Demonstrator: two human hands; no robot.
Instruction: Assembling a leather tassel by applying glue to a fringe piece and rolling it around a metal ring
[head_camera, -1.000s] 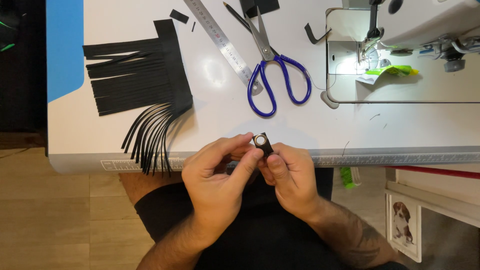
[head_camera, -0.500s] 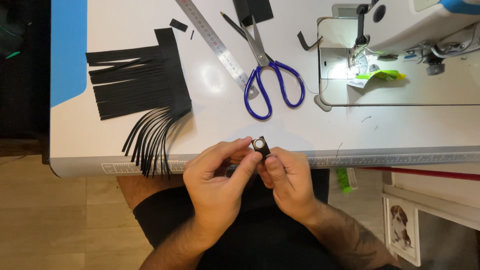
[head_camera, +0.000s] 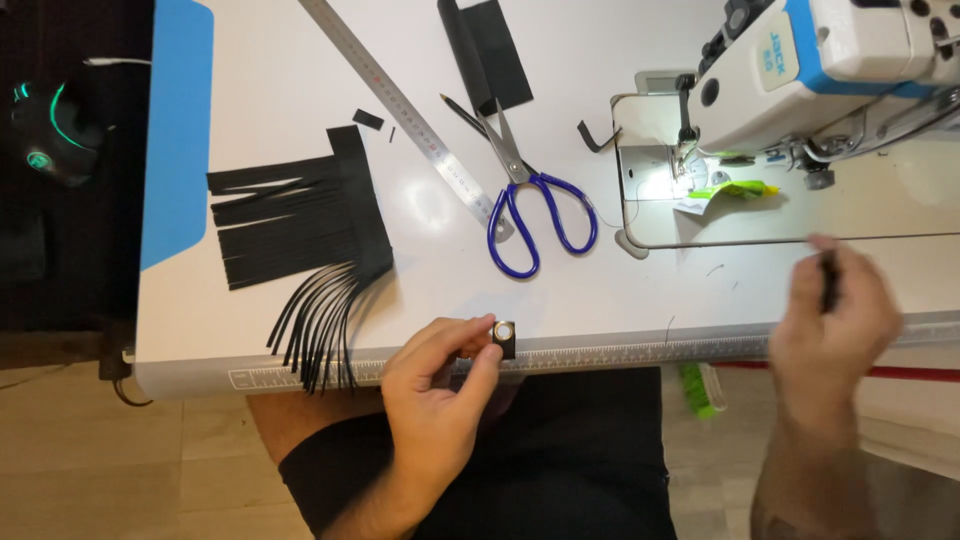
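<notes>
Black leather, a small tab with a round silver snap (head_camera: 503, 336), now sits pinched in the left hand (head_camera: 440, 400) alone, at the near edge of the white desk (head_camera: 250, 120). A second ago both hands worked it together; the right hand (head_camera: 835, 320) has swung off rightward, blurred, closed on something thin and dark. Fringed black strips (head_camera: 300, 240), a steel ruler (head_camera: 410, 110) and blue-handled scissors (head_camera: 530, 205) lie farther back, the sewing machine (head_camera: 820, 70) to the right; nothing blocks either hand.
</notes>
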